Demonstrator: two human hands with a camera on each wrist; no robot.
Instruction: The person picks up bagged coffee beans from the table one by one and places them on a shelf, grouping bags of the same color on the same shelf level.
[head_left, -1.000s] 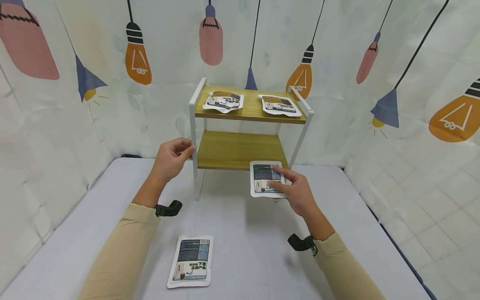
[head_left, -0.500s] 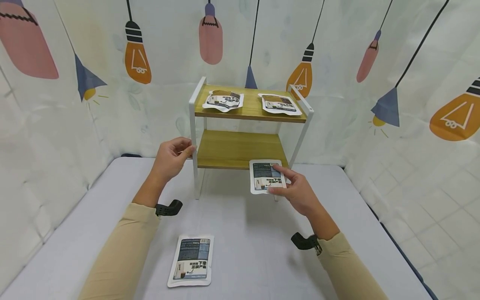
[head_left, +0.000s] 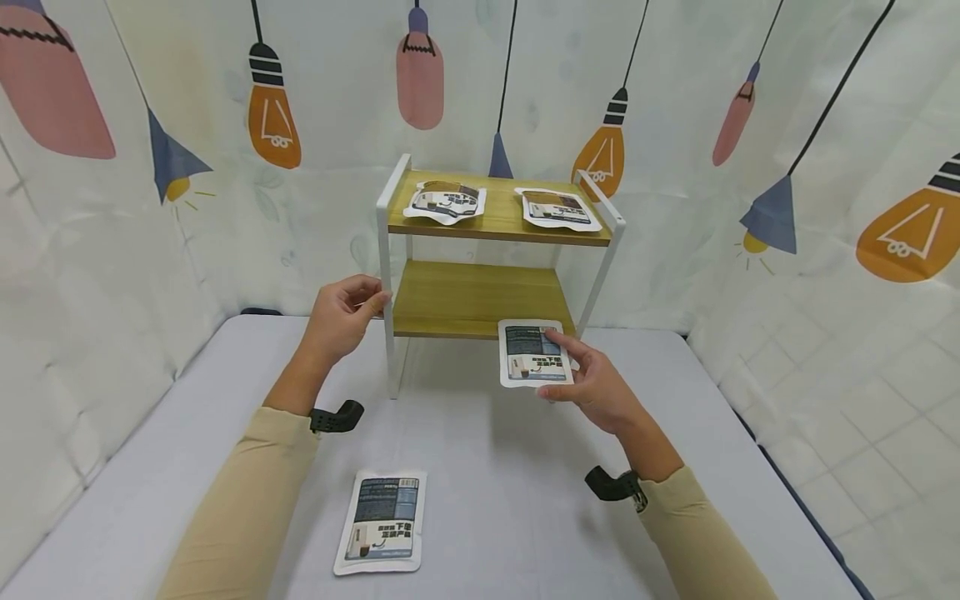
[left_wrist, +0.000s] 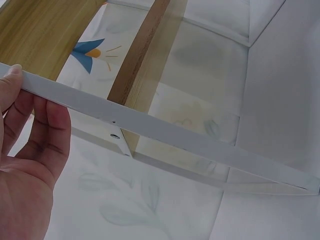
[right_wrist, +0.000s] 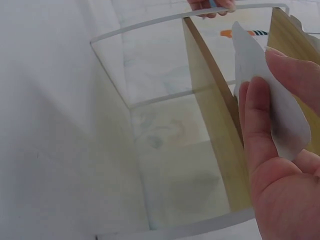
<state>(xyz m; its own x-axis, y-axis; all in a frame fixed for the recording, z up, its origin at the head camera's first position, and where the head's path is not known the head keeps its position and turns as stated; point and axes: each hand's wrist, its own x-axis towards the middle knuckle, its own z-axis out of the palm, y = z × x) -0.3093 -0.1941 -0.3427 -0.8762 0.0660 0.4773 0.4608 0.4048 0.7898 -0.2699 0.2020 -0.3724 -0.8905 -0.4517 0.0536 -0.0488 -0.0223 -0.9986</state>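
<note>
My left hand (head_left: 341, 315) pinches the left white post of a two-tier shelf rack (head_left: 480, 296); the left wrist view shows the thumb on one side of the post (left_wrist: 165, 127) and curled fingers on the other. At the front right of the lower board, my right hand (head_left: 600, 387) holds a flat white-edged pouch (head_left: 528, 343) with dark blue print. Its thumb lies at the pouch's lower right corner, and the fingers are partly hidden. The right wrist view shows this pouch (right_wrist: 255, 60) edge-on, slightly bent between thumb and fingers, in front of the boards.
Two similar pouches lie on the top board, one left (head_left: 446, 202) and one right (head_left: 558, 210). Another pouch (head_left: 381, 522) lies on the white tabletop (head_left: 487, 517) near the front. A patterned cloth wall (head_left: 330, 217) stands behind the rack.
My right thumb has slid from the middle of the pouch down to its lower edge, and the pouch has tilted slightly. The left hand stays on the post.
</note>
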